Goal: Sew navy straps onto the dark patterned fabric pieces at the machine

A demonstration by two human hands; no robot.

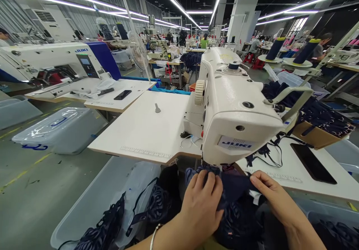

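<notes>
Your left hand (203,197) and right hand (270,190) grip navy fabric (237,186) beneath the "JUKI" sewing machine (238,104). The translucent bin (92,201) holds dark garments (102,227); the cardboard box (316,136), printed cloth (325,111).

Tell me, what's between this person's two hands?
Dark navy fabric spans the stretch between the left hand and the right hand, which pinches its edge. The head view shows this.

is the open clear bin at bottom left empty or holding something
Holding something: dark navy garments lie inside the bin, with bare plastic showing beside them.
</notes>
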